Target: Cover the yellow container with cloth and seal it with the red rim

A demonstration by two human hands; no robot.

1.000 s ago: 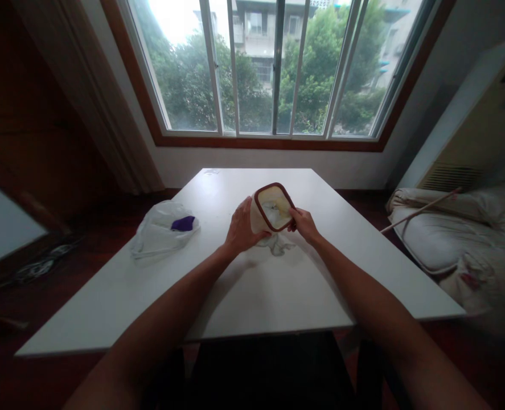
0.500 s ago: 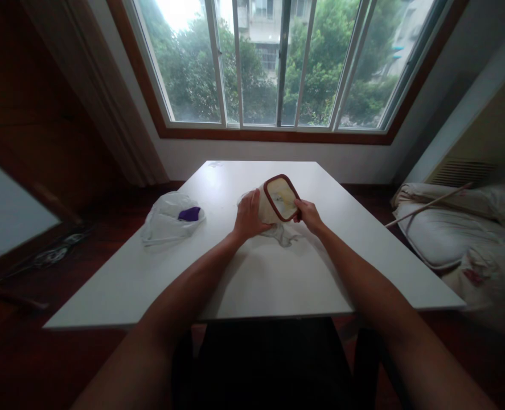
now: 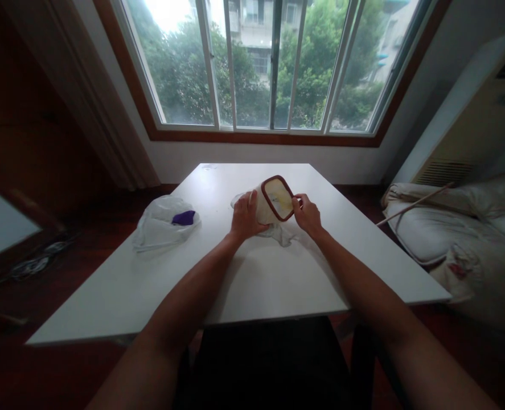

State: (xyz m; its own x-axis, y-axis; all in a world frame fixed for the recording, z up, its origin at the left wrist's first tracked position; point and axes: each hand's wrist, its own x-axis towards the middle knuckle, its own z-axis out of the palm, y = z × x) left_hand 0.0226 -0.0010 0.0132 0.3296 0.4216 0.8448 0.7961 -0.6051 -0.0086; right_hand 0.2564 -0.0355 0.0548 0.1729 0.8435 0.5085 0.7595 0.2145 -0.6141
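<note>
A cream-coloured container with a brown rounded-square rim (image 3: 263, 199) is tilted above the table, its rimmed end turned toward me and to the right. My left hand (image 3: 246, 216) wraps around the container's pale body from the left. At the rim's right edge, my right hand (image 3: 307, 213) pinches with thumb and fingers. Whether the rim belongs to a lid or to the container itself, I cannot tell. Crumpled thin clear plastic (image 3: 283, 234) lies on the table just beneath the container.
On the white table (image 3: 252, 285), a translucent plastic bag (image 3: 154, 225) sits to the left, with a purple item (image 3: 184, 217) in or on it. Beyond the table is a window (image 3: 261, 68). Covered bundles (image 3: 423, 222) and a thin stick (image 3: 414, 204) lie at the right.
The whole view has shifted slightly, so the table and bag appear further left. The right hand's fingers have moved a little at the rim; the left hand keeps its hold.
</note>
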